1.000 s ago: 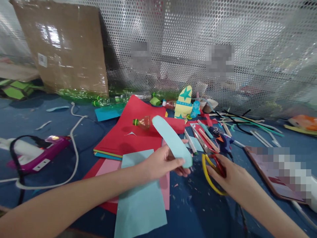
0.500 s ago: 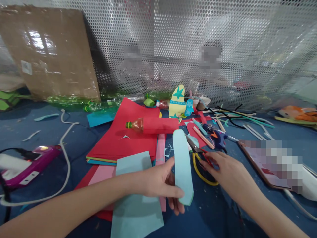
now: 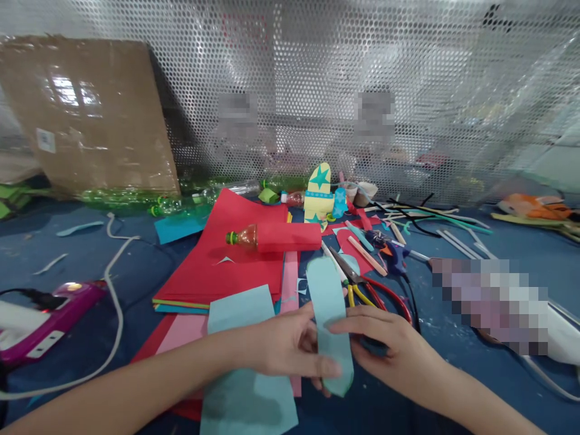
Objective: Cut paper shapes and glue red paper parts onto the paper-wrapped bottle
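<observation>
A long light-blue paper strip [image 3: 328,302] with rounded ends stands nearly upright between my hands. My left hand [image 3: 296,347] is closed on its lower left side, thumb across the front and fingers behind. At its right edge, my right hand [image 3: 378,338] pinches the strip, index fingertip on the front; its thumb is hidden. Scissors [image 3: 362,283] with red and yellow handles lie on the table just beyond my right hand, partly open. A light-blue paper sheet [image 3: 244,393] lies under my left forearm. Farther off, a bottle wrapped in red paper [image 3: 287,237] rests on a stack of red paper [image 3: 217,272].
A glue gun [image 3: 396,257] and paper scraps lie beyond the scissors, with a phone [image 3: 480,296] to the right. A purple power strip [image 3: 58,329] and white cable [image 3: 118,302] are at left. Behind stand cardboard [image 3: 99,121] and a perforated metal panel [image 3: 308,72].
My right hand has let go of the scissors, which now lie on the table, and has moved left onto the paper strip. My left hand still holds the strip.
</observation>
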`<state>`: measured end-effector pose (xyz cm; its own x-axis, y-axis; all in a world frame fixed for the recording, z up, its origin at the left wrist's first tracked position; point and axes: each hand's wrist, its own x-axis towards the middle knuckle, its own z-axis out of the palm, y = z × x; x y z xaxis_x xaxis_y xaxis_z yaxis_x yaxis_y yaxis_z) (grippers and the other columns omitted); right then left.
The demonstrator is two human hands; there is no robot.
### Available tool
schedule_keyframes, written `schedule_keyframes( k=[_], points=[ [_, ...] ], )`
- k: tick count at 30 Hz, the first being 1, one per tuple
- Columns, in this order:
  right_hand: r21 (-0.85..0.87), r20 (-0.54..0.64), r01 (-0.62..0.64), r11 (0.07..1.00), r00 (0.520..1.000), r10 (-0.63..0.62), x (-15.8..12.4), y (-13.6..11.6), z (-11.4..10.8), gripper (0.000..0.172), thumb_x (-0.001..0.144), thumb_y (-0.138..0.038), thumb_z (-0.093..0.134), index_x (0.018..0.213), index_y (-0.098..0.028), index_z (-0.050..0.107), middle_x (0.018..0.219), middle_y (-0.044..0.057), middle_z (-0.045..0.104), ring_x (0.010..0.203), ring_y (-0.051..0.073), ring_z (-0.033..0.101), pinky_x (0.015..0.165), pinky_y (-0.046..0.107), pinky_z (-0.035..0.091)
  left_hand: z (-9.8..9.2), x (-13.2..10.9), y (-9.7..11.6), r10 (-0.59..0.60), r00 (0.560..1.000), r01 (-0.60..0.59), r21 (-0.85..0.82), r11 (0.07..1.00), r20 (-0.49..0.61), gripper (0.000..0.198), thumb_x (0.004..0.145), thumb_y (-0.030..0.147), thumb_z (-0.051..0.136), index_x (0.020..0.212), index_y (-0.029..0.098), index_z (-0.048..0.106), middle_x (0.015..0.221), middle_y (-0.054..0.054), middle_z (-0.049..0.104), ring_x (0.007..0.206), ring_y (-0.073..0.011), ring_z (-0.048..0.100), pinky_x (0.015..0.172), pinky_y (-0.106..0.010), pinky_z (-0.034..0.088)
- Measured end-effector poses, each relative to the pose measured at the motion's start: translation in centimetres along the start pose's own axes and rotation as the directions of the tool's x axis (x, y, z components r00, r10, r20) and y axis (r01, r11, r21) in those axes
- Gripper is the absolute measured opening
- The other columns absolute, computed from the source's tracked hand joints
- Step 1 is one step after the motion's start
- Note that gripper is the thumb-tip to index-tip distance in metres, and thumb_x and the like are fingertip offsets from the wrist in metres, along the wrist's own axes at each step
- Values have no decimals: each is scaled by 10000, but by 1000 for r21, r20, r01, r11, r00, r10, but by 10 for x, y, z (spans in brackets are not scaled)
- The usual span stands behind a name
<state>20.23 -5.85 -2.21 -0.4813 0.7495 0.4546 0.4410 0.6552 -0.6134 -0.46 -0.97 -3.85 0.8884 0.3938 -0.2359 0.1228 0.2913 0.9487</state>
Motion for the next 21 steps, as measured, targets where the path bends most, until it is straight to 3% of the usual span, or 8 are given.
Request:
schedule_keyframes(
  k=[4, 7, 11, 15, 21],
  points=[
    [109, 42, -139, 984, 990, 135, 2, -3, -7, 282, 856, -86, 482, 1022, -213, 672, 942, 54, 718, 862, 150, 677, 776, 237, 550, 1, 5, 9, 130, 956, -127, 29, 992, -263, 520, 742, 585, 666, 1036, 162, 594, 937, -50, 623, 823, -149, 617, 740, -279, 509],
    [152, 28, -246, 957, 969, 244, 1, 2, -2, 150, 871, -189, 550, 942, -213, 680, 878, 41, 716, 795, 152, 678, 736, 241, 559, -1, 7, 12, 198, 906, -144, 169, 975, -374, 389, 771, 526, 658, 877, 152, 631, 888, -37, 628, 841, -166, 590, 770, -288, 479],
    [233, 31, -343, 910, 938, 345, -5, 11, 9, 169, 850, -222, 590, 1014, -235, 629, 789, 1, 656, 684, 125, 644, 628, 212, 564, -4, 7, 11, 262, 871, -157, 269, 950, -417, 300, 799, 444, 634, 722, 156, 599, 706, 9, 570, 708, -135, 538, 683, -255, 437],
    [338, -12, -335, 880, 933, 360, -7, 12, 12, 310, 841, -226, 610, 1140, -270, 545, 895, 5, 635, 803, 130, 654, 697, 222, 574, -4, 7, 11, 227, 902, -151, 223, 963, -367, 299, 808, 397, 616, 641, 160, 544, 622, 36, 478, 636, -109, 471, 628, -232, 390],
    [227, -94, -388, 893, 904, 417, -2, 10, 9, 189, 807, -231, 632, 996, -237, 646, 842, 14, 660, 756, 135, 660, 641, 201, 573, -5, 8, 10, 174, 918, -103, 209, 972, -357, 326, 783, 386, 638, 604, 164, 480, 592, 56, 383, 590, -91, 380, 575, -229, 311]
  ],
)
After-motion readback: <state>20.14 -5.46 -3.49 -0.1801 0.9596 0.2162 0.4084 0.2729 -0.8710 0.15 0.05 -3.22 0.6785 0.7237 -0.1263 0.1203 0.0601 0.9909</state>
